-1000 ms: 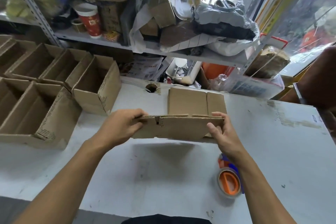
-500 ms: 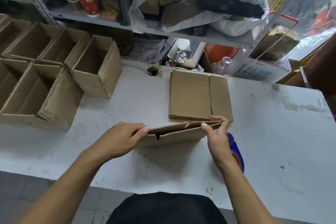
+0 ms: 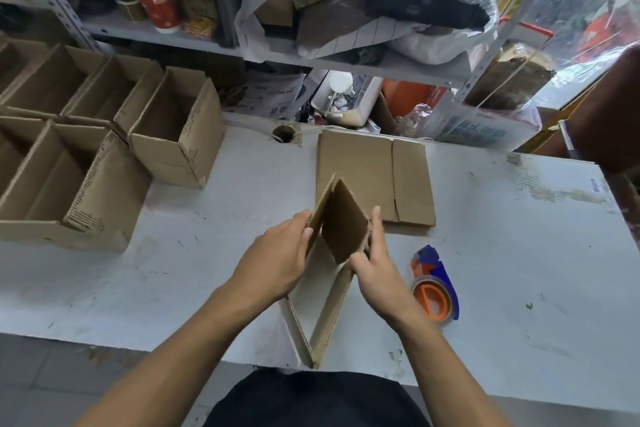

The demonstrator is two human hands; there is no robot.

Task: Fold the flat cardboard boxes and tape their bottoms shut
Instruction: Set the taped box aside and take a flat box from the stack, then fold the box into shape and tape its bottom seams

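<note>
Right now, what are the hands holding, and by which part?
Both hold one half-opened cardboard box. The left hand grips its left wall near the top; the right hand grips its right wall, fingers curled round the edge.

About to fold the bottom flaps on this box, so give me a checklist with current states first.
1. Both hands on the box: left hand and right hand grip it: ok.
2. Box opened square: half open, diamond-shaped: not ok.
3. Tape dispenser within reach, beside right hand: ok.
4. Bare table space to work on: ok.
5. Flat boxes left to fold: ok.
6. Tape left on roll: cannot tell.
</note>
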